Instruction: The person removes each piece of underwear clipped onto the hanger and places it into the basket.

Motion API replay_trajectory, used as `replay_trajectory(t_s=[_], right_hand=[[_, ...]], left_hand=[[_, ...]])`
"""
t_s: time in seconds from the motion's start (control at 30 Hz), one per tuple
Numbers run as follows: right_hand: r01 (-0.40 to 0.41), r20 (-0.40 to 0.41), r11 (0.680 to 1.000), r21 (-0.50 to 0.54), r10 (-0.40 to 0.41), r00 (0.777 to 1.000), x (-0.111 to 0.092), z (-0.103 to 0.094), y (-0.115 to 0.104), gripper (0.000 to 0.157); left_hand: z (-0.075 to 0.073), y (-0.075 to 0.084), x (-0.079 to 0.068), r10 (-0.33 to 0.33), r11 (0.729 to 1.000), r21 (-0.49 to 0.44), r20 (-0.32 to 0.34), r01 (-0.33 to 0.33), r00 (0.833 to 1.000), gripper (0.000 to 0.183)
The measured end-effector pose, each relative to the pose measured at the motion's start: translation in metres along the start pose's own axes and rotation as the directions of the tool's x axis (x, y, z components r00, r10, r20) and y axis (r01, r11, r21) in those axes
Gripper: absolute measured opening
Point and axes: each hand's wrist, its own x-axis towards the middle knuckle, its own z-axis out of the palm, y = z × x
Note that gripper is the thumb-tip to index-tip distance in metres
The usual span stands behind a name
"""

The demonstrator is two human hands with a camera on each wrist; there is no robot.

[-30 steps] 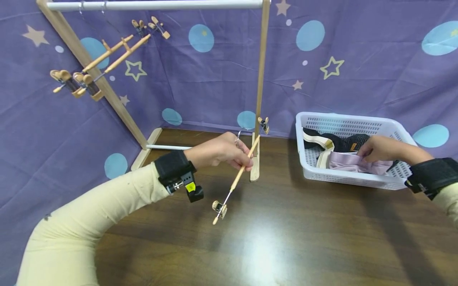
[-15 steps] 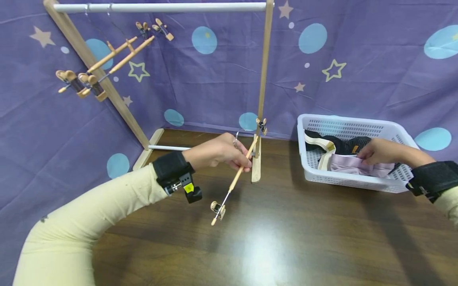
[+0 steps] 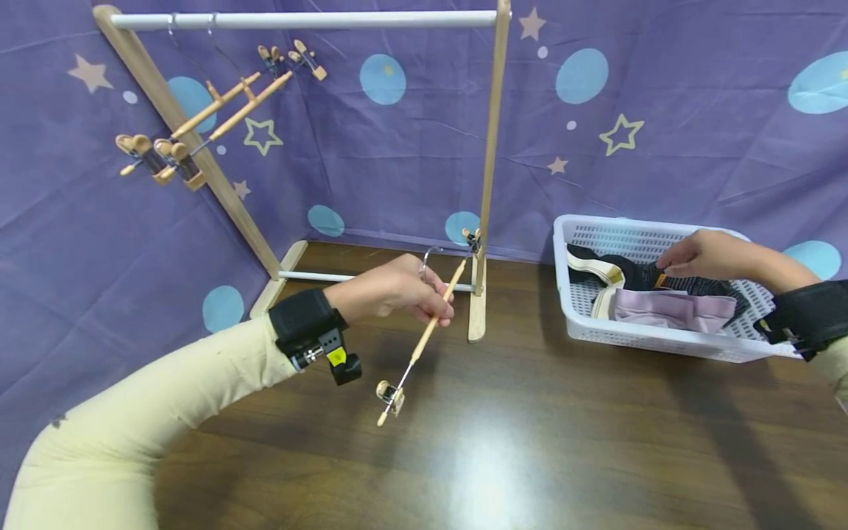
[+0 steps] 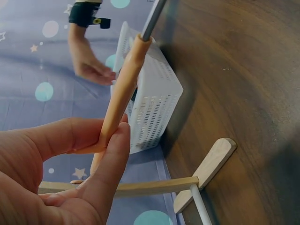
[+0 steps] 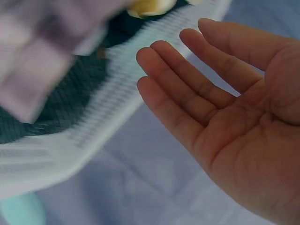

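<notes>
My left hand [image 3: 411, 291] pinches the wooden bar of a clip hanger [image 3: 424, 338] between thumb and fingers, with the metal hook rising beside the hand. One clip hangs at each end of the tilted hanger. My right hand [image 3: 705, 254] is over the basket [image 3: 649, 340], its fingers loosely bent and holding nothing in the right wrist view [image 5: 234, 108]. Below it in the basket lie a folded lilac cloth [image 3: 672, 309], a dark ribbed garment [image 3: 718, 291] with a small orange tag, and a cream band [image 3: 589, 263] along a dark piece.
At the left, a wooden rack with a white rail [image 3: 318, 20] bears two more clip hangers [image 3: 248, 107]. Its right post [image 3: 493, 140] stands just behind the held hanger, between it and the basket. A purple patterned cloth [image 3: 417, 147] backs the brown table [image 3: 563, 427].
My right hand has let go of the lilac cloth and lifted up and back over the dark garment. My left hand has shifted slightly left with the hanger. The head view has tilted a little.
</notes>
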Motion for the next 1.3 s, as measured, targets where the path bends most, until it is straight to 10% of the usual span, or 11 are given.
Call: replay_trajectory(t_s=[0.43,0.8,1.3], right_hand=[[0.047,-0.256,0.992,0.119,-0.015,0.967,0.036,-0.096,-0.101,0.037],[0.259,-0.469,0.906,0.335,-0.077,0.880,0.069,-0.108,-0.173,0.045],[0.313,-0.505,0.829,0.464,-0.043,0.862,0.106,-0.107,-0.214,0.059]], left_hand=[[-0.018,-0.003,-0.002,0.017,0.999,-0.029,-0.020,-0.017,1.000,0.021],[-0.035,0.000,0.006,0.025,0.996,-0.079,-0.035,-0.028,0.999,0.014],[-0.042,0.001,0.005,0.060,0.988,-0.142,-0.031,-0.064,0.998,0.022]])
